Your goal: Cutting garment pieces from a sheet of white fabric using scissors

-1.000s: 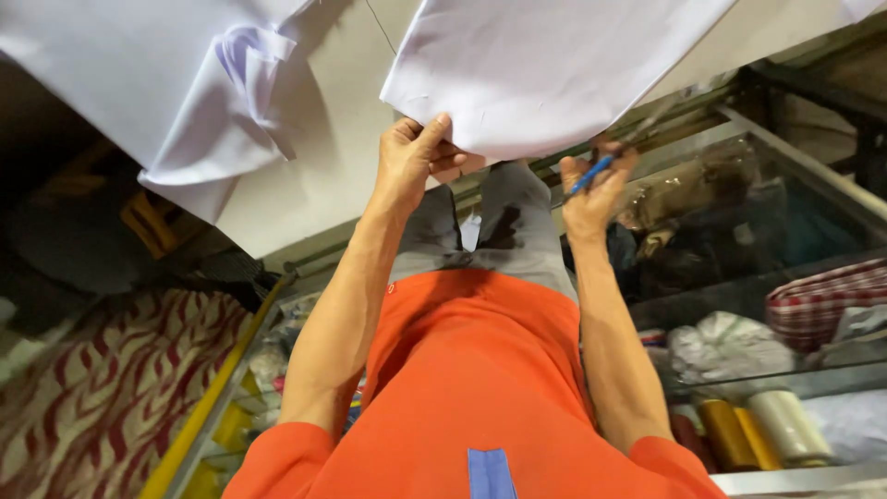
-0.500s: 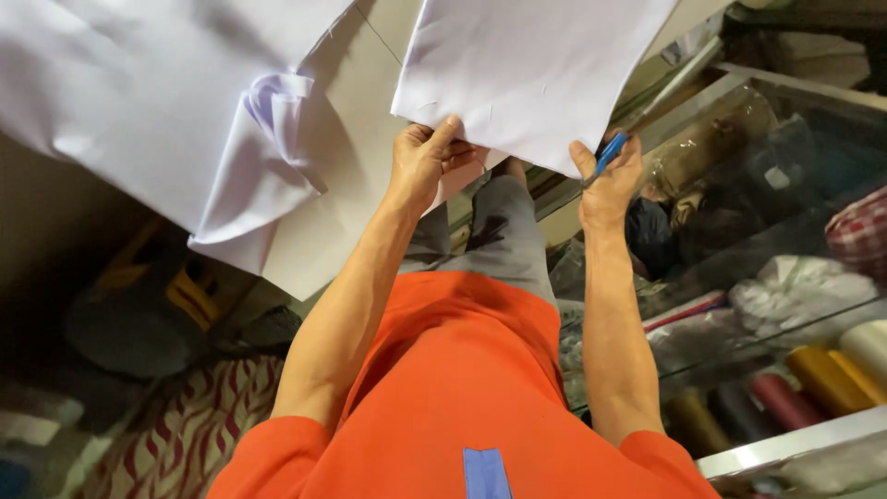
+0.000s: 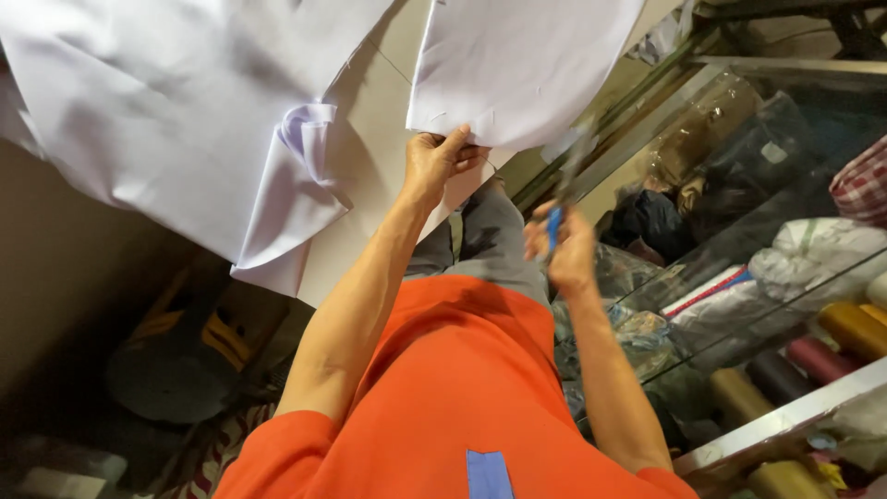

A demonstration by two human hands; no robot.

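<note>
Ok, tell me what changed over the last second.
The right hand, with the blue-handled scissors, pulled back off the white cloth edge toward the body. The left hand kept its pinch on the cloth edge. The other cloth stayed put.

Dim room, glass display case (image 3: 739,176) with rolled fabric bolts (image 3: 832,333), patterned rug (image 3: 199,453) on floor
</note>
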